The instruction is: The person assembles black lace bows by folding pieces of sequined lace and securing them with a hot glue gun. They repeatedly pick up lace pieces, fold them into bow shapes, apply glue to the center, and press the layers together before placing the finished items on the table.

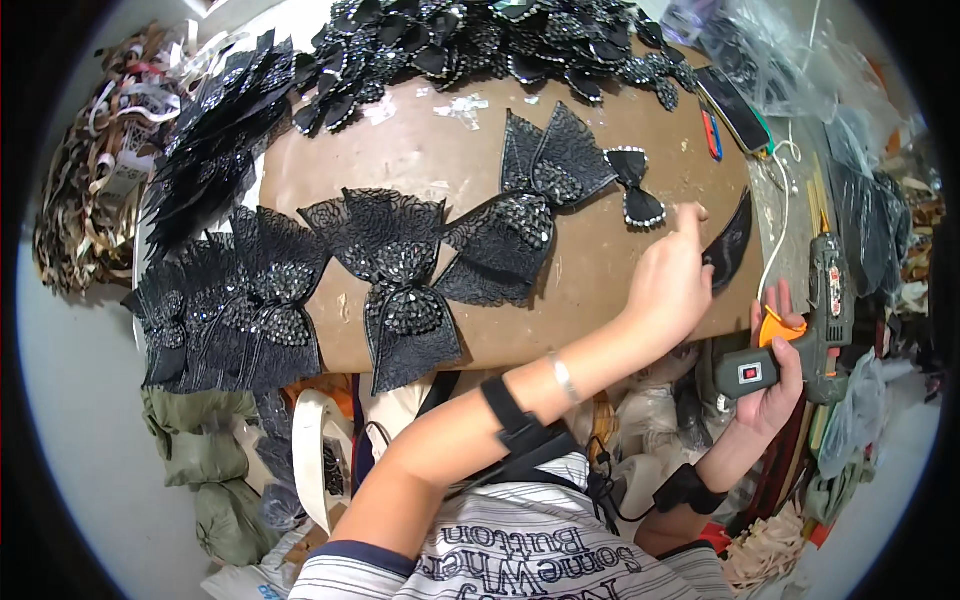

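Observation:
My left hand point(668, 275) reaches across to the right side of the brown work surface. Its fingers are mostly curled, and a curved, glossy black strip point(731, 243) shows at their right side, apparently pinched at its lower part. Just left of the fingertips lies a small black bow point(635, 188) edged with clear stones. My right hand point(772, 385) grips a dark glue gun point(829, 305) with an orange trigger, beyond the board's right edge. Large black lace bows point(410, 310) with beaded centres lie in an overlapping row to the left.
Small black stone-edged bows point(480, 45) are heaped along the far edge of the brown board point(400, 140). Black pointed pieces point(220, 140) pile at far left. A phone point(733, 108) and a red-and-blue cutter point(711, 134) lie far right, near a white cord point(779, 215) and plastic bags point(750, 45).

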